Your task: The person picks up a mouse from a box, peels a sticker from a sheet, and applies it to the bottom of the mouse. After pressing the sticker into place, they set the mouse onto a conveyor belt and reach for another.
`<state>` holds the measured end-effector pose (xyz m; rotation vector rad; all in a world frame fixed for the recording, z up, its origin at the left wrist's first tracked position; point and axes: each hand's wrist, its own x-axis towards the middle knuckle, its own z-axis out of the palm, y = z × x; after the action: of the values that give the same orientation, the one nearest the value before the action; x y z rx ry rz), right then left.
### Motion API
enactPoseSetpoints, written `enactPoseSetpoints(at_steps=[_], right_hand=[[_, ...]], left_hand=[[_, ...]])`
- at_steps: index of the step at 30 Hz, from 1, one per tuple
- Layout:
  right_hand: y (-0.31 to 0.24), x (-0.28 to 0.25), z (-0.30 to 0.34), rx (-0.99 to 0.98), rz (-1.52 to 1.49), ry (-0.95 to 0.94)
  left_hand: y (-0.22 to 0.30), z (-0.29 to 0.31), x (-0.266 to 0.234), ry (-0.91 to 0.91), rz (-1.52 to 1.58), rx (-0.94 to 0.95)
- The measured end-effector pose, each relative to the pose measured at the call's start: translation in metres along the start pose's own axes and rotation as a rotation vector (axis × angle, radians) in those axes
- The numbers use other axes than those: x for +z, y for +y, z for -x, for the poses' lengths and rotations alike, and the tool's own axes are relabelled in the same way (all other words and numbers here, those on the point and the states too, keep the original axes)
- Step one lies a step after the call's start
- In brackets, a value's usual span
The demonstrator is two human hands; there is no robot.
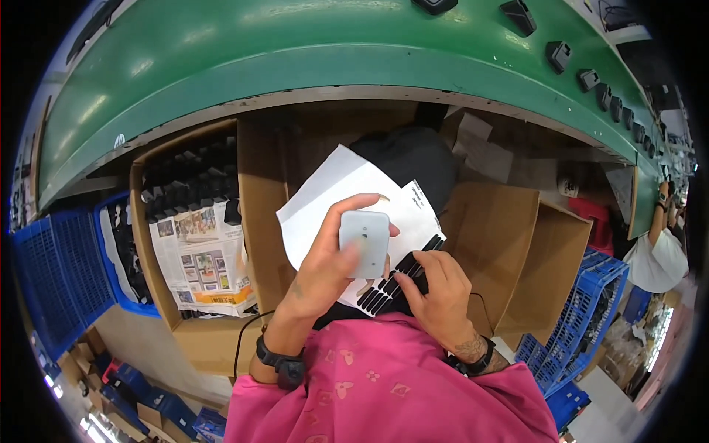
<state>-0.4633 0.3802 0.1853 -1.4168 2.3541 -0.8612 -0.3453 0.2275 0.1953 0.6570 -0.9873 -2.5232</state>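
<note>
A pale grey, flat plastic piece with rounded corners lies in my left hand, whose thumb and fingers close around it. Beneath it, white paper sheets rest over my lap. One sheet bears a row of black strips along its lower right side, which look like stickers. My right hand is closed at these strips, with thumb and index fingertips pinching at one of them. Whether that strip has come off the sheet cannot be made out. Each wrist wears a dark band.
A green work surface crosses the front, with several black devices on its right. At left stands a cardboard box of black parts and newspaper, beside a blue crate. Another blue crate and a person are at right.
</note>
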Motion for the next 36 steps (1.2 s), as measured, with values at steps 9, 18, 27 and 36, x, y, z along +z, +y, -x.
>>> enactPoseSetpoints(at_steps=[9, 18, 27, 36], right_hand=[[0.004, -0.013, 0.002, -0.01, -0.021, 0.041], [-0.009, -0.067, 0.0, 0.342, -0.604, 0.006], [-0.049, -0.069, -0.025, 0.406, -1.161, 0.031], [-0.049, -0.077, -0.028, 0.49, -1.211, 0.007]], left_hand=[[0.002, -0.001, 0.008, 0.117, -0.114, -0.083], [0.003, 0.004, 0.027, 0.017, -0.215, -0.062], [0.008, 0.018, 0.053, -0.121, -0.33, -0.082], [0.004, 0.017, 0.053, -0.181, -0.477, 0.039]])
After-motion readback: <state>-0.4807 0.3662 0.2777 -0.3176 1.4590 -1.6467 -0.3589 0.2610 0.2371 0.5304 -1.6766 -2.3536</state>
